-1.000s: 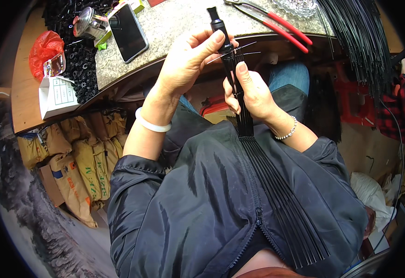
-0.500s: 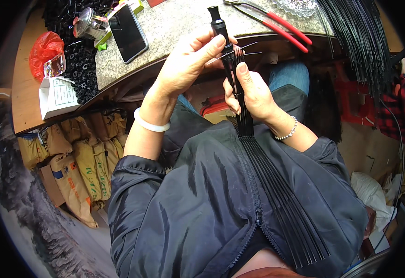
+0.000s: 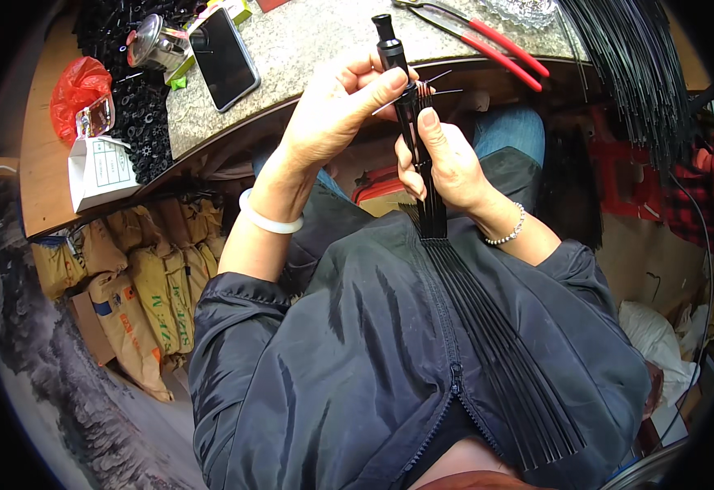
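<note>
A black umbrella frame [image 3: 427,175] slants from over the table's edge down toward my lap, its long thin ribs [image 3: 496,351] fanned across the front of my dark jacket. At its upper end is a ringed black tube with a flared tip [image 3: 382,24]. My left hand [image 3: 345,102], with a white bangle at the wrist, pinches this tube between thumb and fingers. Below it, my right hand [image 3: 451,159] is closed round the rib bundle, thumb lying along it. A few thin wire ends [image 3: 439,84] stick out sideways between the hands. The fingertips behind the tube are partly hidden.
On the stone-topped table [image 3: 300,49] lie a phone [image 3: 225,61] and red-handled pliers [image 3: 488,45]. Small black parts [image 3: 145,114] are heaped at the left beside a red bag [image 3: 79,90] and white box [image 3: 102,173]. Black rods [image 3: 635,73] hang at right; sacks [image 3: 140,286] stand below left.
The upper end of the umbrella frame has tipped slightly to the right and lower, and my left hand has moved with it. My right hand keeps its hold nearly unchanged.
</note>
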The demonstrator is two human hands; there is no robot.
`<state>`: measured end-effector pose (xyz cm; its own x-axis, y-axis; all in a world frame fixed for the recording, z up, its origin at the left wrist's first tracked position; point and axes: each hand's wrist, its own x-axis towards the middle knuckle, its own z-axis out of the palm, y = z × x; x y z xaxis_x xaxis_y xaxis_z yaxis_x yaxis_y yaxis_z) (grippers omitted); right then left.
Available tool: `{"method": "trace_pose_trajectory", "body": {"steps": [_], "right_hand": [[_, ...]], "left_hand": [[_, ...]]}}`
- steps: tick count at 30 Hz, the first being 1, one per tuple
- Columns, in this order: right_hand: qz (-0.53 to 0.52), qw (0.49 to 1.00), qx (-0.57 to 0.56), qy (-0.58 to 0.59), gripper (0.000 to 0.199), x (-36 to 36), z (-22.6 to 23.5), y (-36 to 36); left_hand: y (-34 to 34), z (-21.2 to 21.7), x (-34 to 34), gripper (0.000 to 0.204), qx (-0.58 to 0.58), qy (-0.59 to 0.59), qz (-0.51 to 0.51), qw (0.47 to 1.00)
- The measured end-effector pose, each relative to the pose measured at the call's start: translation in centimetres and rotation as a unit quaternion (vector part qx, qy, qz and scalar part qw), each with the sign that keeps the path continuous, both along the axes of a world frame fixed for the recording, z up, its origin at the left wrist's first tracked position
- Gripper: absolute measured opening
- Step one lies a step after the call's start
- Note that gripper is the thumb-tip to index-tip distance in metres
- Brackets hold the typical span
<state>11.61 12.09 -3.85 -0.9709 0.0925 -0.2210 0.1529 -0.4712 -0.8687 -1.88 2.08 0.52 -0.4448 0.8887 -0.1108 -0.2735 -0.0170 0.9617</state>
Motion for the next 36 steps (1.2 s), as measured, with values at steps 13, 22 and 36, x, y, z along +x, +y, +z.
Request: {"method": "trace_pose_trajectory", "body": {"steps": [13, 22, 36], "right_hand": [[0.011, 0.998, 0.026, 0.061, 0.062, 0.1, -0.7, 0.2], [0.053, 0.996, -0.062, 0.029, 0.061, 0.4, -0.5, 0.4], [0.111, 0.965, 0.094, 0.217, 0.061, 4.2, 0.5, 0.4]], "left_hand": [[-0.5, 0.6, 2.4, 0.043, 0.014, 0.090, 0.036, 0.995], [-0.8, 0.9, 0.8, 0.039, 0.008, -0.013, -0.029, 0.999], [-2.9, 2.4, 5.7, 0.026, 0.194, 0.147, -0.019, 0.970]]}}
